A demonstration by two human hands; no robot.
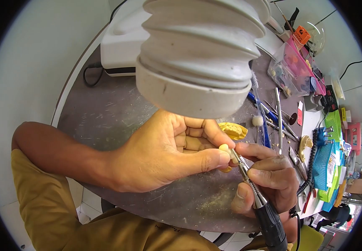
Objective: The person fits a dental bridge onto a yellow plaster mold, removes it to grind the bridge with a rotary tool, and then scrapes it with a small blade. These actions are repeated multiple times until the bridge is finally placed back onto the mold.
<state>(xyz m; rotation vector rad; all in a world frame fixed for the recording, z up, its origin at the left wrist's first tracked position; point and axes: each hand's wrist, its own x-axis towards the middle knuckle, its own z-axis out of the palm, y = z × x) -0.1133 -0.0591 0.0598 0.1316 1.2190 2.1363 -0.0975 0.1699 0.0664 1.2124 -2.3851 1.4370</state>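
Note:
Between the thumb and index finger of my left hand (164, 157) sits a small tooth-coloured dental piece (224, 147), which looks like a crown or bridge. My right hand (275, 175) grips a black and silver dental handpiece (271, 226) much like a pen. Its tip meets or nearly meets the dental piece; the exact contact is hidden by fingertips. Both hands are close together over the dark worktop (110, 113). Just beyond them lies a yellow dental cast (234, 130).
A wide ribbed hose (197, 62) hangs over the hands. Brushes, a metal tool (279, 119) and other slim tools lie to the right. Behind stand a white machine (122, 46) and a clear plastic box (287, 71). Blue and green baskets (325, 163) are at far right.

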